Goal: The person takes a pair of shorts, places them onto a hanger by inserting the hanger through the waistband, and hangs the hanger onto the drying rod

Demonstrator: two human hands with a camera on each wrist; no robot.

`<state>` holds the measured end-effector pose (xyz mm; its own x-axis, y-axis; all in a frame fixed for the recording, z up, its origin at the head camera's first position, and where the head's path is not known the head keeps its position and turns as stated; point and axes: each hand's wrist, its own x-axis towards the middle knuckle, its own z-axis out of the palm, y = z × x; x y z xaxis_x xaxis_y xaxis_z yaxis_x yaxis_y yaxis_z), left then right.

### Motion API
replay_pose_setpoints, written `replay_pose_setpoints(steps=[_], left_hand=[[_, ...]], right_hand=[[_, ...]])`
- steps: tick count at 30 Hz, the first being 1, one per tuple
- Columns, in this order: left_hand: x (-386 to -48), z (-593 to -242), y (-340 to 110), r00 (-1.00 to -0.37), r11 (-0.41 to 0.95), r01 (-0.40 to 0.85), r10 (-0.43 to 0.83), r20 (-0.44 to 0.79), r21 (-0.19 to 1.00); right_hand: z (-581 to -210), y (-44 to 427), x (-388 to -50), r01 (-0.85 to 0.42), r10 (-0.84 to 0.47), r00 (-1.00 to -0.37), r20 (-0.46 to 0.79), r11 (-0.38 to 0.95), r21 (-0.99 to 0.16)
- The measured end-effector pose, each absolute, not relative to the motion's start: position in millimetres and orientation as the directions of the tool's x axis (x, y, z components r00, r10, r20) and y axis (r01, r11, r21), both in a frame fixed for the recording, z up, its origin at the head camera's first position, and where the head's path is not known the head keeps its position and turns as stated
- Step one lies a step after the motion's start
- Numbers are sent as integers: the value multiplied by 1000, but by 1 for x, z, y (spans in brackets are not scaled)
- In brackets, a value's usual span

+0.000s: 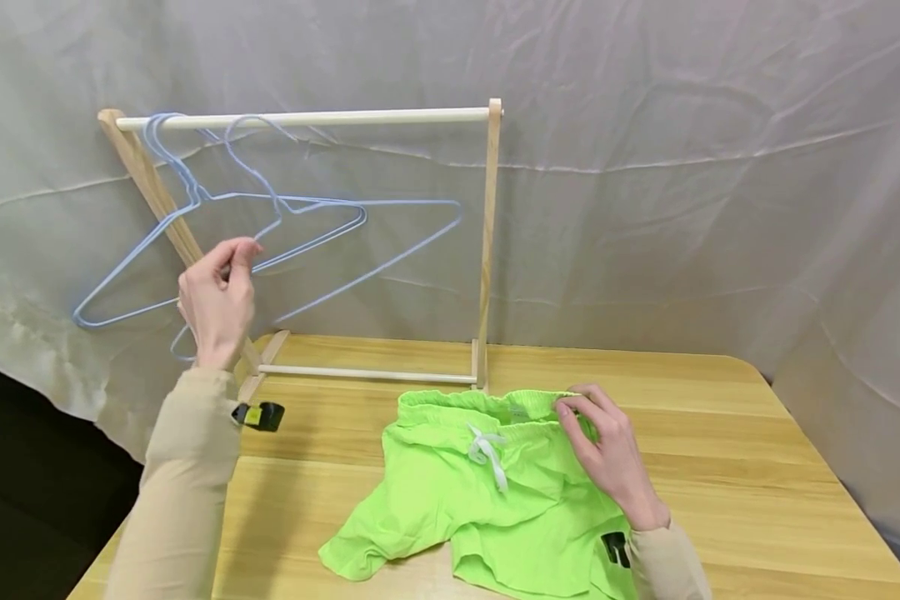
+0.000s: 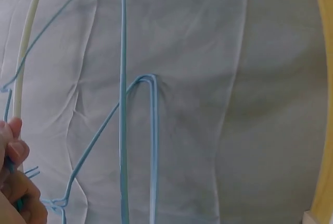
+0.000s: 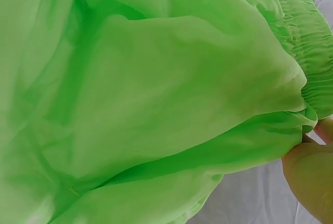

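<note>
Head view: wood tabletop [image 1: 727, 442], grey curtain [image 1: 645, 225] (left grip [image 1: 219, 302] pinches hanger [image 1: 267, 229], right grip [image 1: 606, 446] shorts [image 1: 435, 475]).

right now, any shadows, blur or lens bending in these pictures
Head view: a soft shadow lies beside the left beige sleeve on the light wood-grain tabletop; left wrist view: the slim white rod looks bowed, likely lens distortion; right wrist view: the neon-green fabric shorts look hazy at lower left, their gathered waistband reading more clearly.
</note>
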<state>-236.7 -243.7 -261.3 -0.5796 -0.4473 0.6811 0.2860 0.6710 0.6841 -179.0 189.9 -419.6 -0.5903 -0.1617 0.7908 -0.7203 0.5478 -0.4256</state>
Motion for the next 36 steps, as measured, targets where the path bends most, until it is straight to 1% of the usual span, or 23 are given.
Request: replay_pose_setpoints(steps=[3,5,10,13,14,16,21,24,30,32,36], left_hand=[[-227,-282,-240,-574,668,375,-377,727,643],[-221,-296,-238,-589,657,409,-340,733,633],[-204,-327,-231,-697,612,403,-275,662,680],[-201,-346,-225,-717,546,467,-227,659,696],[-201,-352,-223,-717,522,493,-209,665,696],[-201,-362,-217,-697,500,548,-171,696,671],[-200,-377,-201,-669,518,587,-120,733,622],[-200,-382,-196,-667,496,594,-138,732,634],[-201,-390,-193,-624,466,621,-194,757,631],[-202,-391,-192,-613,463,632,-192,767,621],[-204,-390,-190,-611,468,644,-161,775,605]], right_hand=[[-421,189,-179,-716,-158,-598,786,546,-435],[-421,189,-179,-713,-156,-602,783,547,-439],[-421,190,-180,-709,-158,-605,781,554,-437],[-421,190,-179,-704,-159,-608,778,560,-436],[-421,190,-179,-703,-158,-609,778,563,-435],[-421,191,-179,-702,-158,-608,778,566,-433],[-421,190,-177,-704,-167,-608,776,565,-430],[-422,190,-177,-703,-175,-614,769,564,-433],[-423,191,-177,-690,-169,-629,759,572,-444],[-423,190,-177,-686,-170,-633,755,575,-446],[-424,190,-176,-686,-177,-639,748,572,-450]])
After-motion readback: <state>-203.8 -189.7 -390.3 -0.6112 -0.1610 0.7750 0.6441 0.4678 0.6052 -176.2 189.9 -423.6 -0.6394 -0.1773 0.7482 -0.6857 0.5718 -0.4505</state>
